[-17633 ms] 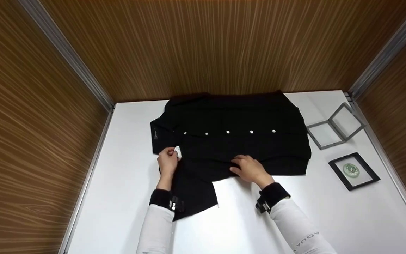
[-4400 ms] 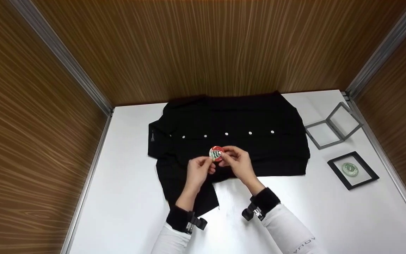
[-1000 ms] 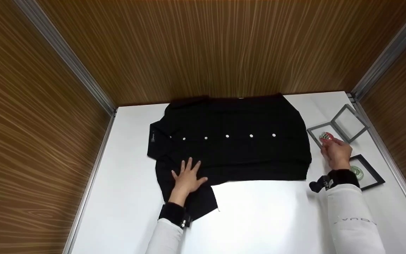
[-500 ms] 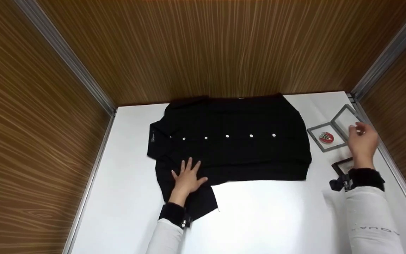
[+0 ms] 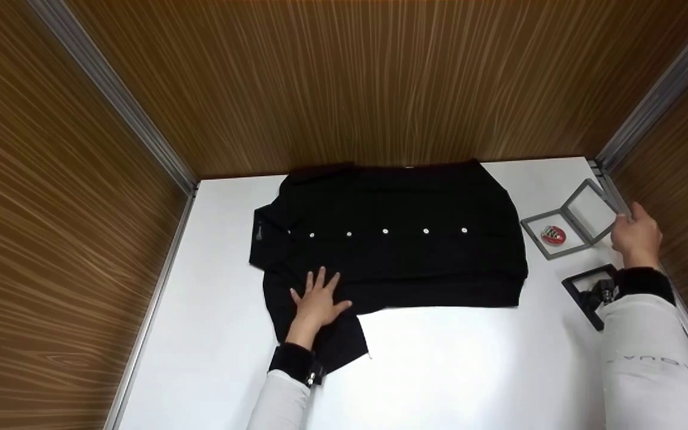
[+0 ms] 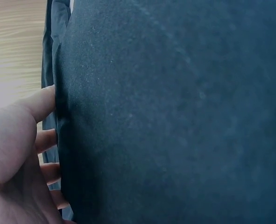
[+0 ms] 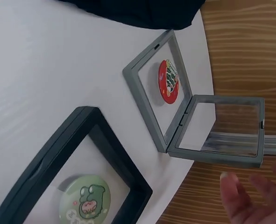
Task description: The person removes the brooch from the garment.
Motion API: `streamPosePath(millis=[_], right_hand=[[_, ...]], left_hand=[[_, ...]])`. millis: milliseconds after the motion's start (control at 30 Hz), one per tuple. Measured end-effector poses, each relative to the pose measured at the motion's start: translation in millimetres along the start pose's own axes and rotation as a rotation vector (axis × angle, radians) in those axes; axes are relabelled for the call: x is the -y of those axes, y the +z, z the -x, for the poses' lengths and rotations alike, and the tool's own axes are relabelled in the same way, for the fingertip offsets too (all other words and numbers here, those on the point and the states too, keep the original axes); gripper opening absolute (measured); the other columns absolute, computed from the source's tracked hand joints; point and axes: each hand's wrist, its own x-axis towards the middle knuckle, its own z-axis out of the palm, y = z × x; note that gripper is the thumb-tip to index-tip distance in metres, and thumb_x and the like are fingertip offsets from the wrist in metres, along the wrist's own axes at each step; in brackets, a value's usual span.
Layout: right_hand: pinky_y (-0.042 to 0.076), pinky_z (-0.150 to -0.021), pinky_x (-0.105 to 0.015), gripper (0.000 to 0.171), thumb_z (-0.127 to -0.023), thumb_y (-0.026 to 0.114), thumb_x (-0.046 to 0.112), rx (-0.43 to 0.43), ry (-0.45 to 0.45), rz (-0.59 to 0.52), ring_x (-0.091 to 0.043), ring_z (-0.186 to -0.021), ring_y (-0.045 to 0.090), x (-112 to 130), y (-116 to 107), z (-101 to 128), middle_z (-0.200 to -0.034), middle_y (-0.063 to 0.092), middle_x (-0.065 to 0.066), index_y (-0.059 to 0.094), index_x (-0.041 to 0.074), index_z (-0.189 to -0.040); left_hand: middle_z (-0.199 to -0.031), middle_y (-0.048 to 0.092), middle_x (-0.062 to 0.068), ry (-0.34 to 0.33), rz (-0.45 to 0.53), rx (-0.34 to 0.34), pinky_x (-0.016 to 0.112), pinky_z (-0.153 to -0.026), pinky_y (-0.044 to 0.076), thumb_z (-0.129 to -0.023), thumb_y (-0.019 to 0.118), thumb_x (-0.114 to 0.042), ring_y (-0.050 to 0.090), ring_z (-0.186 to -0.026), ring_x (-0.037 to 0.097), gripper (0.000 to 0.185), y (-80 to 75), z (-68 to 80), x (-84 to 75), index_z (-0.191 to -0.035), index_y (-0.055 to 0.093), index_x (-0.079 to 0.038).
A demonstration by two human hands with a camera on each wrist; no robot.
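Note:
A black shirt (image 5: 404,257) with white buttons lies flat across the table. My left hand (image 5: 316,303) rests on it near the sleeve, fingers spread; the left wrist view shows dark cloth (image 6: 175,116) beside that hand. At the right, a grey hinged display frame (image 5: 550,255) stands with its clear lid (image 7: 231,126) raised. A round red badge (image 5: 553,235) with a tree picture lies in its lower half. My right hand (image 5: 638,239) is by the lid's outer edge, and the right wrist view shows a small gap between its fingertips and the lid. Nothing is in that hand.
In front of the grey frame lies a black frame (image 7: 44,154) holding a green badge (image 7: 85,201), partly covered by my right wrist in the head view. Wood-grain panels (image 5: 344,83) enclose the white table (image 5: 439,364) at the back and sides.
Pinned-looking badge work over the shirt has ended: my right hand carried the red badge to the grey frame, let go of it there, then moved right to the lid. The left hand stays put.

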Motion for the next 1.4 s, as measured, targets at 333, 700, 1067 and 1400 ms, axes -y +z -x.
streamPosePath(millis=[333, 700, 1067, 1400], right_hand=[[0.05, -0.091, -0.032, 0.061, -0.1, 0.031, 0.029, 0.03, 0.063, -0.055, -0.044, -0.134, 0.034, -1.8, 1.0, -6.0, -0.149, 0.033, -0.031, 0.02, 0.002, -0.154], [0.037, -0.092, -0.055, 0.054, -0.101, 0.041, 0.032, 0.018, -0.155, 0.169, -0.053, -0.115, 0.047, -1.5, 18.7, -4.1, -0.121, 0.055, -0.036, 0.05, -0.009, -0.135], [0.042, -0.077, -0.058, 0.039, -0.102, 0.047, 0.027, 0.101, -0.159, 0.305, -0.05, -0.102, 0.052, -2.7, 32.8, -0.4, -0.115, 0.056, -0.034, 0.06, -0.007, -0.113], [0.042, -0.087, -0.064, 0.042, -0.102, 0.049, 0.022, 0.239, -0.27, 0.341, -0.057, -0.11, 0.049, -11.2, 58.9, 9.8, -0.123, 0.047, -0.044, 0.055, -0.009, -0.129]], left_hand=[[-0.161, 0.018, 0.012, -0.003, 0.001, 0.005, 0.077, -0.103, 0.011, -0.089, 0.065, -0.054, 0.01, -0.147, 0.039, 0.075, 0.0, 0.5, 0.1, -0.152, 0.039, -0.022], [-0.161, 0.019, 0.012, -0.003, 0.0, -0.001, 0.077, -0.103, 0.011, -0.089, 0.065, -0.054, 0.01, -0.147, 0.04, 0.075, 1.5, -0.5, 1.5, -0.152, 0.039, -0.022], [-0.161, 0.02, 0.013, 0.005, 0.022, 0.002, 0.077, -0.103, 0.011, -0.089, 0.065, -0.052, 0.011, -0.146, 0.04, 0.074, 1.1, 0.3, -0.7, -0.152, 0.04, -0.021], [-0.161, 0.02, 0.012, 0.003, 0.013, 0.001, 0.077, -0.103, 0.012, -0.089, 0.065, -0.053, 0.011, -0.147, 0.039, 0.074, -0.2, -0.3, -2.4, -0.152, 0.04, -0.022]])
